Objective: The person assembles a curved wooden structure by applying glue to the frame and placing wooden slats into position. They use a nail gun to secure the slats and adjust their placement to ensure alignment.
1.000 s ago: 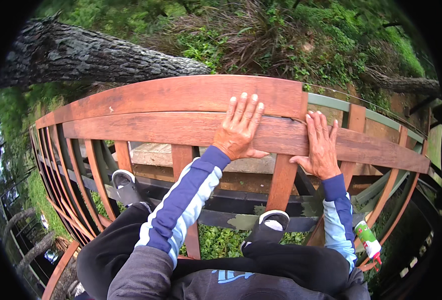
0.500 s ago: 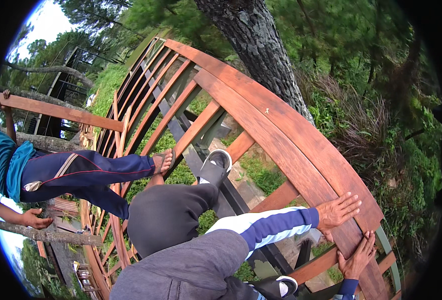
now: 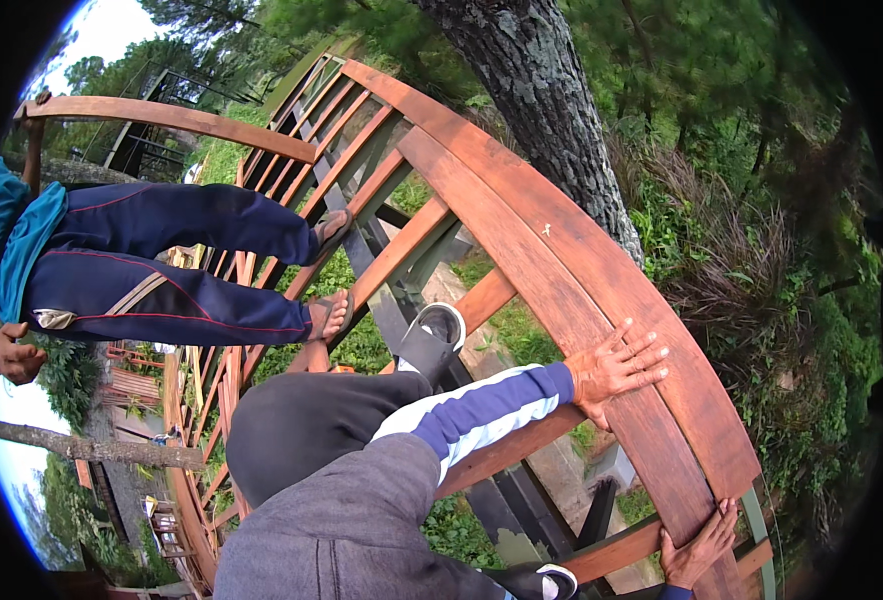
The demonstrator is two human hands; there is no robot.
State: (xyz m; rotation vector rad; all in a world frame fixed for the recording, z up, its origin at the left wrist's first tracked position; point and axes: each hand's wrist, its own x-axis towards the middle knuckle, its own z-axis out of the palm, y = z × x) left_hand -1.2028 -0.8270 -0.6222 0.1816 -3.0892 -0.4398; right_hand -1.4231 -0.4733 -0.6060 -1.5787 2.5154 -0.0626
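Note:
My left hand (image 3: 617, 378) lies palm down on the inner reddish-brown plank (image 3: 560, 295), fingers spread toward the seam. Lower down, my right hand (image 3: 702, 546) rests across the same plank, thumb along one edge. Its fingers stretch toward the squared end of the outer curved plank (image 3: 652, 320), apart from the thumb. The two planks lie side by side along the rim of a curved wooden frame. Crosswise joists (image 3: 402, 255) run beneath them. I sit or crouch on this frame, with a dark shoe (image 3: 430, 340) on the joists.
At left, a co-worker in dark blue trousers (image 3: 172, 295) stands on the joists, one hand on a long board (image 3: 187, 120). Dark metal beams (image 3: 372, 270) and open gaps lie between joists. A tree trunk (image 3: 552, 110) rises close behind the outer plank; shrubs lie beyond.
My left hand has slid along the inner plank, away from the outer plank's end. My right hand stays near that end. The co-worker's legs and raised board have shifted; both feet now show.

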